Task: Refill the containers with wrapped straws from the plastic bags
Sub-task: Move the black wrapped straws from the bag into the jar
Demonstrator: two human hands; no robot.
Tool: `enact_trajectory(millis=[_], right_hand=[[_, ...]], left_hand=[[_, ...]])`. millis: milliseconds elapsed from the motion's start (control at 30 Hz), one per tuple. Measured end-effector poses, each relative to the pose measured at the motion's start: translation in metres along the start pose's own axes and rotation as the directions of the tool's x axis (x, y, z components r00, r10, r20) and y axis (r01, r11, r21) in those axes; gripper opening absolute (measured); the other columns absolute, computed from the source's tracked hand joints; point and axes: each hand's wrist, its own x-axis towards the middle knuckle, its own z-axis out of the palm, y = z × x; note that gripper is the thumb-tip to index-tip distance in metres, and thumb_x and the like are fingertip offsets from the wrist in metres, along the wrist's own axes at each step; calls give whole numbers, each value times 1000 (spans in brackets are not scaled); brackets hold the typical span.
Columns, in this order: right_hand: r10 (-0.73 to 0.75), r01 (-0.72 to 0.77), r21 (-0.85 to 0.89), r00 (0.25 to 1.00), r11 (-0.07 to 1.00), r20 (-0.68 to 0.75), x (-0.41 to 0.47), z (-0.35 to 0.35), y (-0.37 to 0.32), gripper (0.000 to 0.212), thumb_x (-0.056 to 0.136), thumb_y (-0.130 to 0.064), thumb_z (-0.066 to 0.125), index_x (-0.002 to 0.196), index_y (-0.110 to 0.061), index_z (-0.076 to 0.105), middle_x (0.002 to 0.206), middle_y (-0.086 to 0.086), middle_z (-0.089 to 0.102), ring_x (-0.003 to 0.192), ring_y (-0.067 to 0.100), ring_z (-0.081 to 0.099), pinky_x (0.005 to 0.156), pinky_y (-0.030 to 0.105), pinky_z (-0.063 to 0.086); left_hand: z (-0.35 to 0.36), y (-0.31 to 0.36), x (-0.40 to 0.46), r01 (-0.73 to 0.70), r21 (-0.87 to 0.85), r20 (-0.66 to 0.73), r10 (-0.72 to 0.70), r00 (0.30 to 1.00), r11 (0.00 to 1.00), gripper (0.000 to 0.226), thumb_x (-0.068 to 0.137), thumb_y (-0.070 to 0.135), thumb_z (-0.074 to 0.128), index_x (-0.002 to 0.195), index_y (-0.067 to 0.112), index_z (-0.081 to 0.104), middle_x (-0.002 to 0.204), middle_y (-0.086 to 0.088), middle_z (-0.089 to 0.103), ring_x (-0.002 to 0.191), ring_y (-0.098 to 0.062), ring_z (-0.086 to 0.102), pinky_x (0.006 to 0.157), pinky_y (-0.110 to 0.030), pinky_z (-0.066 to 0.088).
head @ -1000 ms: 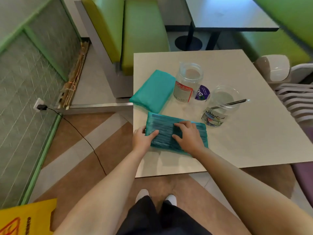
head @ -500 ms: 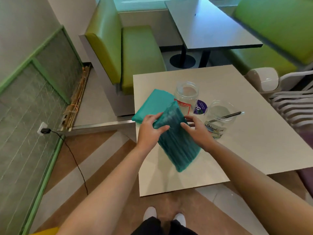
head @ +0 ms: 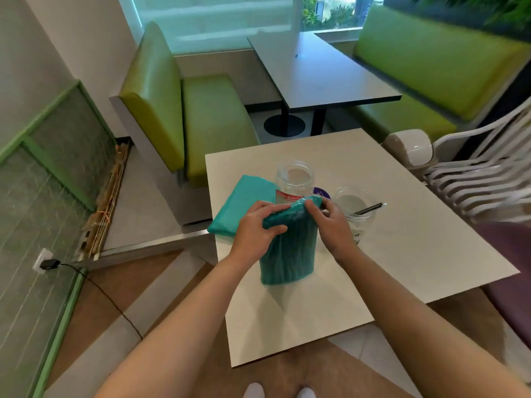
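Two clear jars stand open on the tabletop (head: 431, 239): the labelled jar (head: 293, 182) looks empty, the other jar (head: 355, 206) holds one dark straw (head: 369, 208). Both hands' grip pinches the upright teal straw bag (head: 287, 251) at its top, left hand (head: 255, 231) and right hand (head: 333, 225); a second bag (head: 244, 208) lies flat behind.

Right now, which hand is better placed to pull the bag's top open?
Right, probably. The right hand pinches the top corner of the upright bag of straws, nearest the jars; the left hand wraps the bag's upper body, steadying it.
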Motion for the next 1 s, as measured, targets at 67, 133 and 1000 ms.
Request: enact_trajectory(millis=[67, 133, 1000], right_hand=[[1, -1, -1, 1000, 1000, -26, 1, -2, 2, 32, 95, -34, 57, 124, -18, 56, 110, -2, 60, 94, 3, 57, 61, 3, 46], [9, -8, 17, 998, 1000, -64, 1, -3, 6, 37, 94, -32, 60, 128, -17, 56, 112, 1, 62, 96, 5, 58, 64, 7, 50], [-432, 351, -662, 901, 662, 45, 28, 17, 4, 22, 94, -20, 57, 108, -28, 71, 111, -10, 64, 113, 15, 46, 94, 28, 22]], left_hand=[[2, 0, 4, 7, 19, 7, -8, 1000, 1000, 44, 82, 8, 75, 118, 33, 67, 109, 13, 53, 102, 0, 50, 99, -15, 40], [3, 0, 6, 14, 35, 5, -14, 1000, 999, 44, 84, 9, 74, 119, 33, 66, 110, 12, 51, 106, -4, 49, 102, -20, 41], [16, -11, 1, 198, -405, -120, -267, 956, 892, 33, 89, 26, 70, 119, 31, 59, 107, 17, 60, 97, -2, 58, 80, -16, 51]])
